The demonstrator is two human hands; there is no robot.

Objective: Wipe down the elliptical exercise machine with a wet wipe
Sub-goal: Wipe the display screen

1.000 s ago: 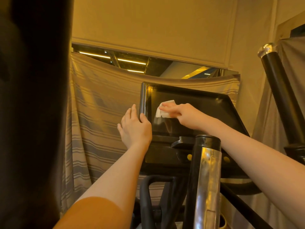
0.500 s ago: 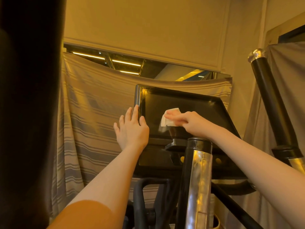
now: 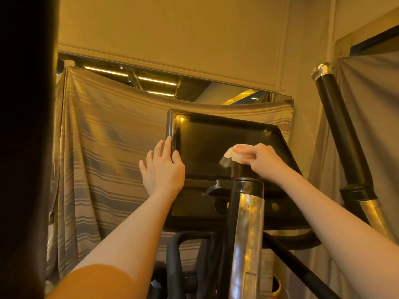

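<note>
The elliptical's black console screen (image 3: 207, 143) faces me at centre. My right hand (image 3: 259, 158) pinches a white wet wipe (image 3: 232, 155) and presses it against the right-middle of the screen. My left hand (image 3: 163, 167) rests flat with straight fingers on the console's left edge, thumb on the front of the frame. A black and chrome handlebar post (image 3: 247, 223) stands in front of the console's lower part and hides some of it.
A second black handlebar (image 3: 336, 126) with a chrome cap rises at the right. A striped cloth (image 3: 103, 158) hangs over a mirror behind the console. A dark shape (image 3: 23, 147) fills the left edge of the view.
My right hand has slid the wipe rightward and slightly down across the screen. My left hand has stayed on the console's left edge. The view has shifted a little.
</note>
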